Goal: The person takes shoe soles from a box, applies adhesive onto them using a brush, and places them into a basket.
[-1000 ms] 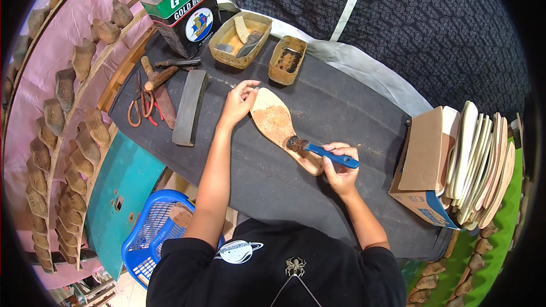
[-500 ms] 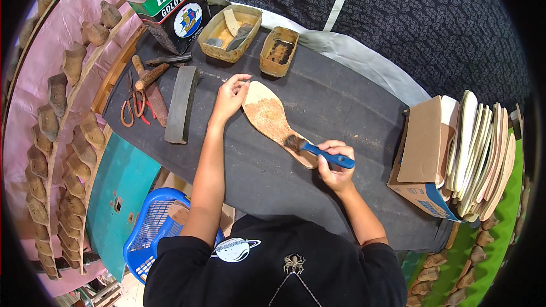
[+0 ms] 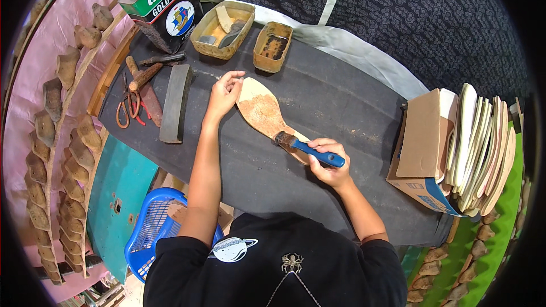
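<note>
A tan, sole-shaped shoe insole [image 3: 263,109] lies slantwise on the dark-covered table, its wide end away from me. A rough brown coating covers much of its middle, while the far end is paler. At the far left edge of the insole, my left hand [image 3: 223,98] has its fingers curled against the rim, steadying it. My right hand [image 3: 333,165] is wrapped around the blue handle of a brush [image 3: 318,152]. The dark, stained bristles press on the insole's narrow waist, hiding a little of its surface.
Two stained trays [image 3: 211,52] and a green-and-black metal can [image 3: 162,14] stand at the far left. Nearer are a grey block [image 3: 176,105], scissors [image 3: 123,109] and wooden-handled tools. A cardboard box [image 3: 422,136] with many stacked insoles [image 3: 475,153] stands right; a blue basket [image 3: 149,222] sits lower left.
The brush has moved slightly left along the insole with my right hand, its handle lying flatter. My left hand stays at the insole's edge. The whole view has shifted slightly.
</note>
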Motion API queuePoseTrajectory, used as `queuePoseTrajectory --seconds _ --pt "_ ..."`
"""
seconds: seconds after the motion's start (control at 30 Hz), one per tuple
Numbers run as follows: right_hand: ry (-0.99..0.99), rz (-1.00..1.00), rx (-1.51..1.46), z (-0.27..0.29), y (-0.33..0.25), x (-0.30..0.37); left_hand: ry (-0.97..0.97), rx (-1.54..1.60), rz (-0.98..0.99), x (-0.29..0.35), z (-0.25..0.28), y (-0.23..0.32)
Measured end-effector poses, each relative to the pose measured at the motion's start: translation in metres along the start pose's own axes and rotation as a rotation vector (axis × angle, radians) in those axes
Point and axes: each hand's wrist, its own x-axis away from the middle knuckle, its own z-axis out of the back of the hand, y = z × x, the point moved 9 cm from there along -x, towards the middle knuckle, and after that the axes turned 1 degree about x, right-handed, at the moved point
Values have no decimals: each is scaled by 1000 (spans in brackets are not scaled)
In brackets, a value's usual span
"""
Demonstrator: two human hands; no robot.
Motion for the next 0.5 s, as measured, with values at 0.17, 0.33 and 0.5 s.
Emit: queuePoseTrajectory --seconds 0.17,0.33,0.5 --pt "79 -24 -57 20 6 7 -42 -18 67 1 0 -6" --pt "96 -10 -77 15 4 4 -54 -23 67 0 -2 -6" --pt "-26 -5 -10 6 2 2 -47 -17 52 0 -2 -4"
